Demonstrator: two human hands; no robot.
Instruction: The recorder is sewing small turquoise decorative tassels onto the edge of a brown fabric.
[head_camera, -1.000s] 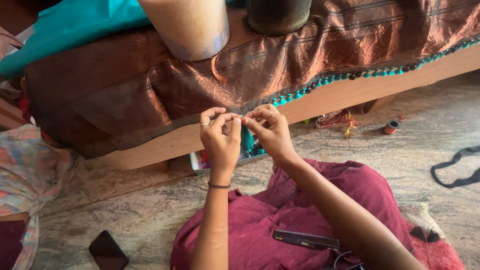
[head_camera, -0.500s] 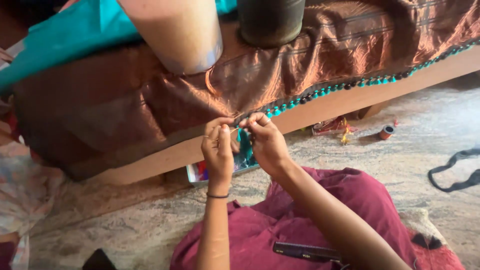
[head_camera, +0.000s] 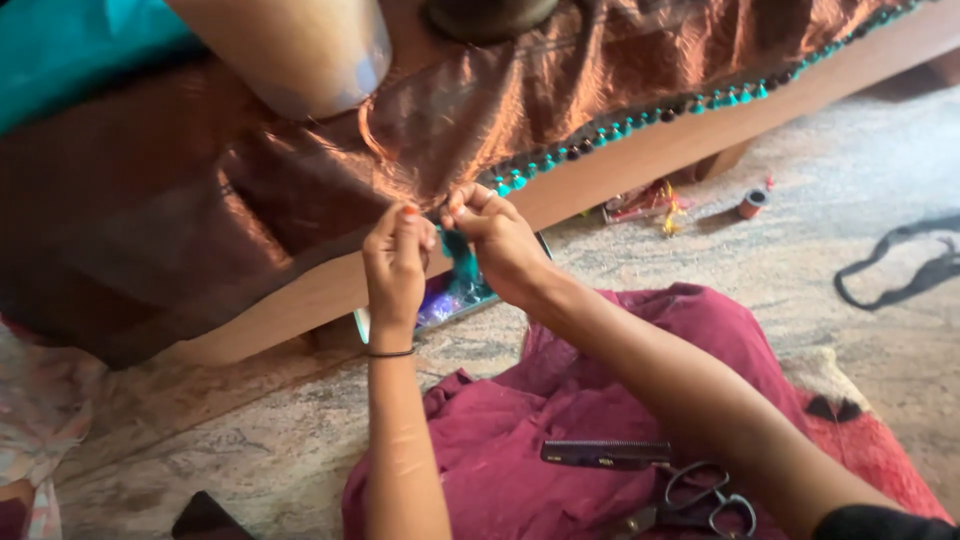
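A shiny brown cloth (head_camera: 300, 180) drapes over a low wooden bed edge (head_camera: 640, 160); its hem carries a row of teal and dark bead tassels (head_camera: 640, 118). My left hand (head_camera: 397, 265) and my right hand (head_camera: 497, 240) meet at the hem, both pinching the cloth edge. A tuft of teal thread (head_camera: 462, 255) hangs between the two hands, just below the fingertips. Which hand holds the thread I cannot tell.
On my maroon lap (head_camera: 560, 430) lie a dark comb (head_camera: 605, 453) and scissors (head_camera: 700, 498). A small box (head_camera: 450, 298) sits under the bed edge. A thread spool (head_camera: 750, 203), coloured scraps (head_camera: 645, 203) and a dark strap (head_camera: 905, 272) lie on the stone floor. A metal pot (head_camera: 320, 60) stands on the bed.
The view has moved closer to the bed. Both hands have risen from in front of the bed edge up to the cloth hem, and teal thread now shows between them.
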